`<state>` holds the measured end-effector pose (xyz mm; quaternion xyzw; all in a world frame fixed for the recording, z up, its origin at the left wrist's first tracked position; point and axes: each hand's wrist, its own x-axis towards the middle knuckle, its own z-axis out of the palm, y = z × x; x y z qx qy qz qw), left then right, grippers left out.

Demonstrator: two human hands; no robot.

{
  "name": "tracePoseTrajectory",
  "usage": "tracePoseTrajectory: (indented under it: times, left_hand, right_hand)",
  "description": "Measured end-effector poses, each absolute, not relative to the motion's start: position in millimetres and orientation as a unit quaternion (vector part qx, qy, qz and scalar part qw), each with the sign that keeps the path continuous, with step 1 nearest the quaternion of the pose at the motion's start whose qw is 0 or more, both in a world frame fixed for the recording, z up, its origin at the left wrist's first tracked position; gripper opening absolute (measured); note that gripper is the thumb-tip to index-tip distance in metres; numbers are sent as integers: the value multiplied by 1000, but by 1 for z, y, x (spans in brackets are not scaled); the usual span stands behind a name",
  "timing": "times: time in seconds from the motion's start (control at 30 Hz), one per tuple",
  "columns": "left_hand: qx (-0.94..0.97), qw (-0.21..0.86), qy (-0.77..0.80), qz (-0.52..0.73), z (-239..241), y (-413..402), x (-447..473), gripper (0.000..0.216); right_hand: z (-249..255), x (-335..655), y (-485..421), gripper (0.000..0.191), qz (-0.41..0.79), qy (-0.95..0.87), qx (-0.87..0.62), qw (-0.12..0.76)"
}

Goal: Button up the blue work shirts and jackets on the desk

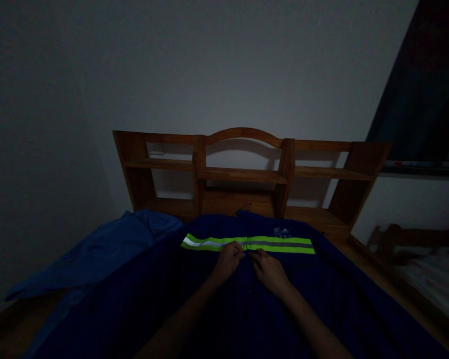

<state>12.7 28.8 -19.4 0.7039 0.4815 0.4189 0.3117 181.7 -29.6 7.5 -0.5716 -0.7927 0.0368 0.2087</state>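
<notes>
Fingers first: both sets are curled in and bunched right at the middle seam of the jacket point(247, 299), just under the stripe point(247, 244). The left hand point(229, 260) has its fingertips tucked down onto the cloth at the seam, looks like a pinch on the front edge, though it's so dim I can't swear what exactly is between them. The right hand point(269, 271) is the same deal, fingers drawn together and pointing in at the seam, tips nearly touching the left ones. Neither hand is spread flat.

The two hands sit just beside each other, knuckles up, forearms coming in from the bottom and meeting in a V.

The jacket is dark navy and lies spread front-up across the wooden surface, collar end toward the wall. The stripe runs across the chest, bright yellow-green with a grey band through the middle, split where the two front halves meet. There's a small pale logo point(280, 232) just above the stripe on the right side.

To the left, a lighter blue cloth point(108, 254) is lying rumpled, touching or overlapping the jacket's edge.

Behind it all stands a brown wooden shelf point(243, 174) with an arched top, against a plain wall point(172, 65). Far right there's some other wooden furniture point(407, 239), low down, too dark to make out properly.
</notes>
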Motion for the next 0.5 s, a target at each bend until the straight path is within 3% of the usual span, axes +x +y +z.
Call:
tracePoseTrajectory:
  times: [0.3,0.5]
  left_hand:
    - [583,471,409,520,-14,16,20,12]
    - [563,518,347,543,-11,11,24,14]
  right_hand:
    - [8,198,-9,26,203,-717,-439,502]
    - [18,195,-19,25,256,-724,-410,492]
